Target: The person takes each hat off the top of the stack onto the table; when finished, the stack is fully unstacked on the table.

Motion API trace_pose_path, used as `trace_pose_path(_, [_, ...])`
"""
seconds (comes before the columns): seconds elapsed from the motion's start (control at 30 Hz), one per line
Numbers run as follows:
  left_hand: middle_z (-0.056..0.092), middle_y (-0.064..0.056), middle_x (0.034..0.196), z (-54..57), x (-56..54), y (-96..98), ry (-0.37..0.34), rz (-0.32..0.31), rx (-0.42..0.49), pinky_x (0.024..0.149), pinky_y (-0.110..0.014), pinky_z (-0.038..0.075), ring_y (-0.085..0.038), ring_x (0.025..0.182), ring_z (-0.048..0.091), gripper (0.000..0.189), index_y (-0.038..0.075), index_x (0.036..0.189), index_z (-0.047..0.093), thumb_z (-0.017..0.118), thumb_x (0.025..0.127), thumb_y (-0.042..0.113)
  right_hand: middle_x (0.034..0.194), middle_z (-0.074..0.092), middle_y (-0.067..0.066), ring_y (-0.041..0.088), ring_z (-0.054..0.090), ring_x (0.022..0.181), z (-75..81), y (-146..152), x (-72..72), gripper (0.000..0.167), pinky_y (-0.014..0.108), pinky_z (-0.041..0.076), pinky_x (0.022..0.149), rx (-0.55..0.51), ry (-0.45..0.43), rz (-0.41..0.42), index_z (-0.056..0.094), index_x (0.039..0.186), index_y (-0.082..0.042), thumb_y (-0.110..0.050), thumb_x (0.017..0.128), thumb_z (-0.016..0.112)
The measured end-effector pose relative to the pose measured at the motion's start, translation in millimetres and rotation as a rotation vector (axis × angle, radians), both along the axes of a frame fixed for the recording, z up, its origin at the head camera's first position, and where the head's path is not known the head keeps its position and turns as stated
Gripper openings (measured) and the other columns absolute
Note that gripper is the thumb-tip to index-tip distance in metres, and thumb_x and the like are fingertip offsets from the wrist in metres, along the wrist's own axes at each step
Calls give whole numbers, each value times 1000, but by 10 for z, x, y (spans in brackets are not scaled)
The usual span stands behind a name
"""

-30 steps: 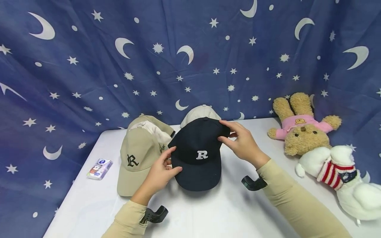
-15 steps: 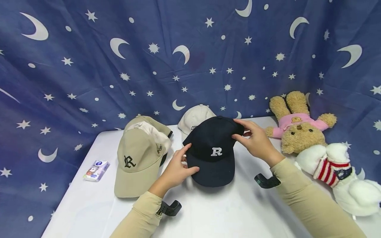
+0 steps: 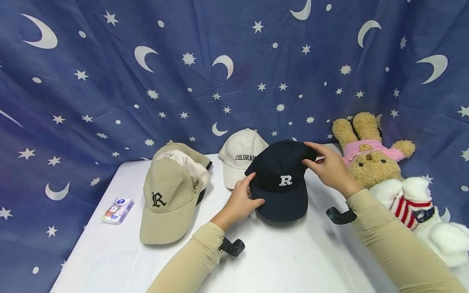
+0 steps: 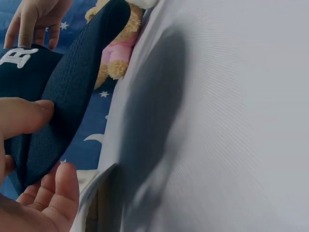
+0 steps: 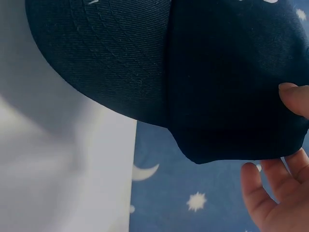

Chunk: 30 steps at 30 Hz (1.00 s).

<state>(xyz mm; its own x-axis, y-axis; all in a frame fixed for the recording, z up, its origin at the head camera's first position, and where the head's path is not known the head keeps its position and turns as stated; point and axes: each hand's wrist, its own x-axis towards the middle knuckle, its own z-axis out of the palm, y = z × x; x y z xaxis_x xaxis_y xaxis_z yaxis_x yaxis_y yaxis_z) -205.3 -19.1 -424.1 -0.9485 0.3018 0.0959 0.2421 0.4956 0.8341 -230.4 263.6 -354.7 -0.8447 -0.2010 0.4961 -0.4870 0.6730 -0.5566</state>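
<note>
Both hands hold a navy baseball cap (image 3: pixel 280 175) with a white letter R on its front, brim toward the person. My left hand (image 3: pixel 239 203) pinches its left side where brim meets crown, thumb on top; the left wrist view shows that thumb (image 4: pixel 29 116) on the cloth and a shadow on the table beyond the brim. At the crown's upper right side, my right hand (image 3: pixel 329 167) grips the edge between thumb and fingers (image 5: pixel 270 188). Behind and left of the navy cap stands a white cap (image 3: pixel 242 148) lettered "COLORAD", its right part hidden.
A beige cap (image 3: pixel 168 195) with a black R overlaps a white cap and another beige one on the left. A small tissue pack (image 3: pixel 118 211) lies further left. A teddy bear (image 3: pixel 373 162) and a white plush toy (image 3: pixel 421 215) lie at the right, near the starry curtain (image 3: pixel 165 73).
The navy cap has moved right and slightly back in both hands, away from the beige caps. More of the white lettered cap behind it now shows.
</note>
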Motion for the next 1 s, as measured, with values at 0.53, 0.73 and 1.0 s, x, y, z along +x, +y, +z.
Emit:
trace_pose_path(0.53, [50, -11, 110, -89, -364, 471, -19, 32, 6, 90, -31, 43, -19, 101, 48, 77, 12, 151, 44, 80, 83, 13, 128, 53, 32, 48, 53, 109, -6, 374, -240, 57, 60, 46, 84, 39, -111, -90, 47, 147, 1, -15, 96, 68])
trace_pose_path(0.73, [55, -10, 124, -91, -459, 647, -72, 33, 105, 82, -26, 47, -14, 97, 55, 70, 10, 148, 49, 78, 84, 11, 138, 49, 31, 48, 50, 114, 44, 523, -345, 56, 62, 42, 89, 52, -163, -109, 45, 148, 0, -17, 98, 65])
trace_pose_path(1.0, [59, -5, 115, -42, -540, 781, -173, 12, 221, 72, -21, 47, -10, 86, 55, 67, 11, 148, 50, 75, 86, 9, 117, 54, 26, 39, 49, 97, 85, 634, -484, 57, 55, 40, 83, 98, -213, -162, 43, 150, -4, -21, 100, 62])
